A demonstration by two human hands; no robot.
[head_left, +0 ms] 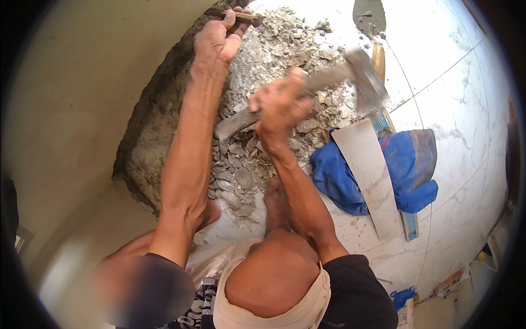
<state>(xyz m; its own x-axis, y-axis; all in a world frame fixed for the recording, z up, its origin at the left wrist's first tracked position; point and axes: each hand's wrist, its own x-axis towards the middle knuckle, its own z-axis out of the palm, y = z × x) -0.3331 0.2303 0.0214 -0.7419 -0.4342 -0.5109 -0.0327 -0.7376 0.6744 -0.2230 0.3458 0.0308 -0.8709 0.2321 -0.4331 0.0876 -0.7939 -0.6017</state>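
The person crouches on the floor and works at a broken patch of wall [156, 126] low down, where grey rubble [263, 137] lies in a heap against it. The left hand [219, 38] is closed around a chisel [244, 16], with its fingers wrapped on the shaft; the tip I cannot see well, it seems to rest in the rubble near the wall. The right hand [279, 104] grips the wooden handle of a hammer [364, 77], raised over the rubble and blurred. The hammer looks heavy at the head and stiff, so I think it is best held far down the handle, as it is now. The chisel is hard and thin, and probably dusty and a little slippery. Nearby on the white tiled floor [466, 109] lie a trowel [375, 33], a blue cloth [416, 164] and a tile strip [372, 175].
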